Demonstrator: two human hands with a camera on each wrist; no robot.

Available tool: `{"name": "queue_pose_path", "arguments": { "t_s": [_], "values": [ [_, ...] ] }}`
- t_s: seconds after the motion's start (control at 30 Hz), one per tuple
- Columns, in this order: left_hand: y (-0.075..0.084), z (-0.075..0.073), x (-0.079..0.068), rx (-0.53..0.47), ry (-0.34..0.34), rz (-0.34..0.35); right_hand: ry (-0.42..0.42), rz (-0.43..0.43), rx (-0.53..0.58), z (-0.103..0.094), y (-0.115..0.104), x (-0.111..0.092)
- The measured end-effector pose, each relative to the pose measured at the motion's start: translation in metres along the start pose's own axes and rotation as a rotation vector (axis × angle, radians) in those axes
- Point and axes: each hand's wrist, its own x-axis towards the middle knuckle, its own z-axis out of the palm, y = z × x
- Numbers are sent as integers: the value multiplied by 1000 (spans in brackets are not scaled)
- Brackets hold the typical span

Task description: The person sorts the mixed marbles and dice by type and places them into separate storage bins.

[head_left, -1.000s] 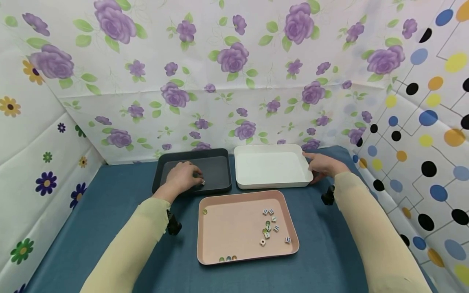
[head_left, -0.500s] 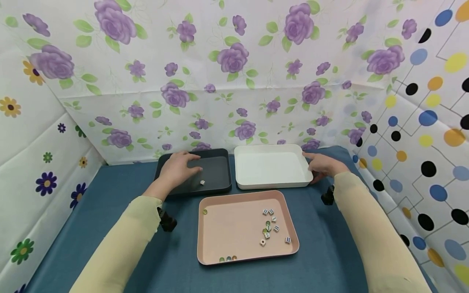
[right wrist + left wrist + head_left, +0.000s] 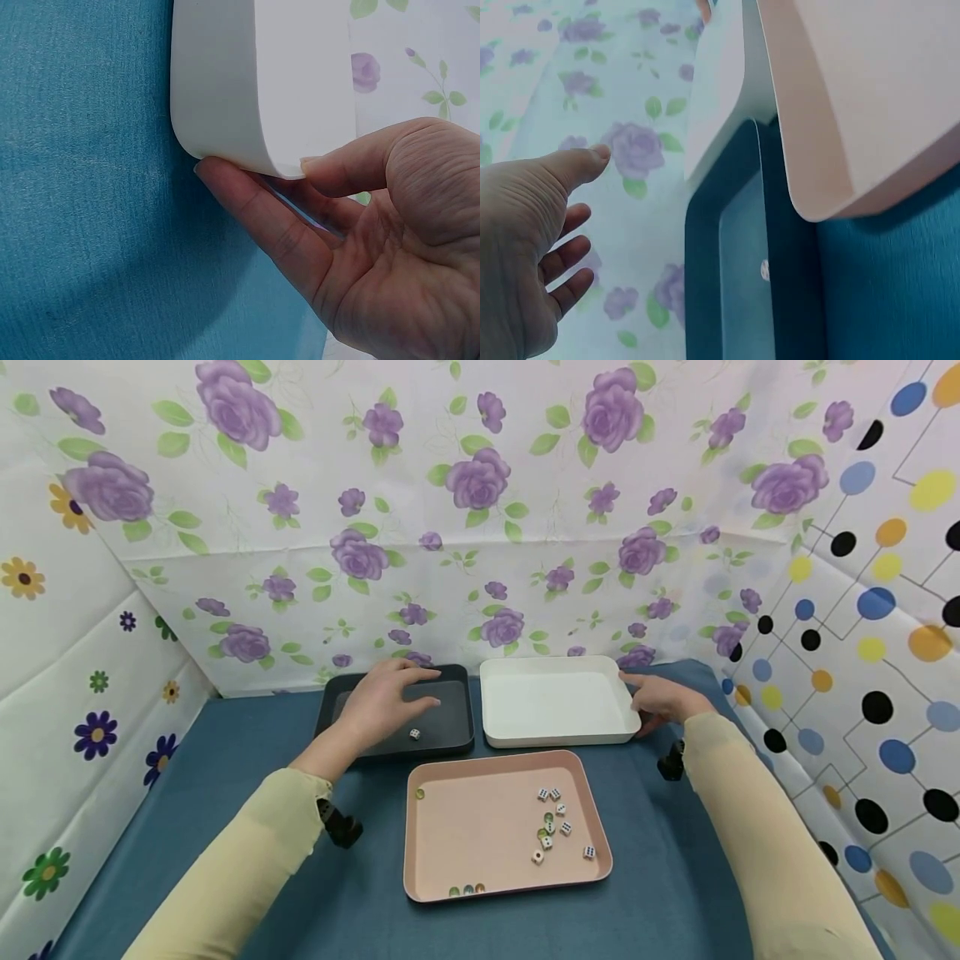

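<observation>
Above the black tray (image 3: 450, 693) hovers my left hand (image 3: 378, 706), thumb and fingers spread with nothing between them; the left wrist view shows the same hand (image 3: 532, 240) apart from the tray. One white die (image 3: 415, 735) lies in the black tray near its front edge. My right hand (image 3: 667, 697) holds the white tray (image 3: 555, 702) by its right end. In the right wrist view, its thumb (image 3: 345, 169) is on the rim and a finger (image 3: 262, 217) touches the outer wall. No object shows inside the white tray.
In front stands a pink tray (image 3: 480, 827). Several white dice (image 3: 566, 828) lie on its right side, with green glass beads among them. More small beads (image 3: 468, 889) sit along its front edge, and one (image 3: 420, 793) at the back left. Patterned sheets enclose the blue cloth (image 3: 652, 877).
My left hand has let go of the die in the black tray and lifted off it, first back and left, then slightly right. The right hand has stayed on the white tray.
</observation>
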Motion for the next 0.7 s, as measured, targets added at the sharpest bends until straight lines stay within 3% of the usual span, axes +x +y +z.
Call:
{"name": "queue_pose_path", "arguments": {
  "t_s": [0.7],
  "values": [
    [56, 1, -10, 3, 31, 259, -4, -2, 7, 1, -3, -4]
  ]
}}
